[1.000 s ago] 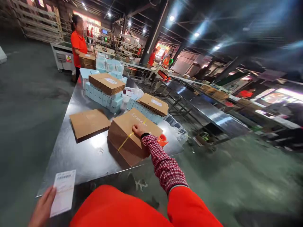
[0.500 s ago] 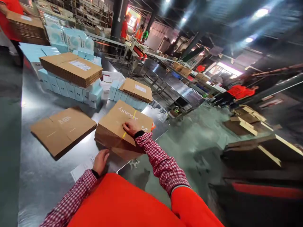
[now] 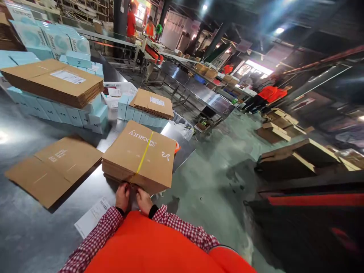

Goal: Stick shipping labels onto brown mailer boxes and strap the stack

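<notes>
A stack of flat folded cardboard boxes (image 3: 119, 153) with white lettering lies on the metal table in front of me. A yellow strap (image 3: 145, 154) runs over its top and down the near side. Low at that near side, my left hand (image 3: 123, 196) and my right hand (image 3: 143, 201) are close together, fingers pinched where the strap comes down. The fingertips are partly in the stack's shadow. To the left lies another stack of flattened boxes (image 3: 42, 167), with no strap showing. A white label sheet (image 3: 92, 218) rests beside my left forearm.
Behind stand light-blue boxes (image 3: 96, 119) bearing a labelled cardboard stack (image 3: 31, 77), a white basket (image 3: 129, 89) and a smaller cardboard stack (image 3: 142, 99). The metal table's (image 3: 182, 159) right edge is near the strapped stack. Open cartons (image 3: 301, 157) stand on the floor at right.
My right hand has come off the top of the strapped stack, down to its near side beside my left hand. The view has turned slightly right.
</notes>
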A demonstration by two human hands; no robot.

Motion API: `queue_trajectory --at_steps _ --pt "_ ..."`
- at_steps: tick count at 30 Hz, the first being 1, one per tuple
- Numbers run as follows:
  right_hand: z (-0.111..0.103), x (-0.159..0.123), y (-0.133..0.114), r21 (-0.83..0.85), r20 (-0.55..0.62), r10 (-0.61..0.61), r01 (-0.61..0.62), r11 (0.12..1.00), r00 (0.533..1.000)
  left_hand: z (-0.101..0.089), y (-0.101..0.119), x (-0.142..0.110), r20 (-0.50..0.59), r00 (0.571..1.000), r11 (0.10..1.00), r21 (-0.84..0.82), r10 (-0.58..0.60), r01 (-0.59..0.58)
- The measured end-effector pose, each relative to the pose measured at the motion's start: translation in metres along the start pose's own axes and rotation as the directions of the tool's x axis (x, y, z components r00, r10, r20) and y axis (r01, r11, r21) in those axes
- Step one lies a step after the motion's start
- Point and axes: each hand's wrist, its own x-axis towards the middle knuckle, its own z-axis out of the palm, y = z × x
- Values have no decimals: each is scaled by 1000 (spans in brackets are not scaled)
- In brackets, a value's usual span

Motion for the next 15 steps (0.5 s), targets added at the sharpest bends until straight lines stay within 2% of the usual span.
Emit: queue_trajectory --at_steps 4,8,12,15 --pt "-2 5 -7 54 -49 130 -127 990 990 -3 0 0 59 998 1000 6 15 -15" --pt "-8 9 -13 85 -53 185 -180 980 981 -9 0 1 57 998 1000 19 12 -13" --pt "-14 10 -19 161 -79 178 -164 973 981 -19 0 2 60 998 1000 22 3 -4" --pt "-16 10 -28 132 -56 159 -151 980 986 -26 0 5 106 994 1000 10 4 -5"
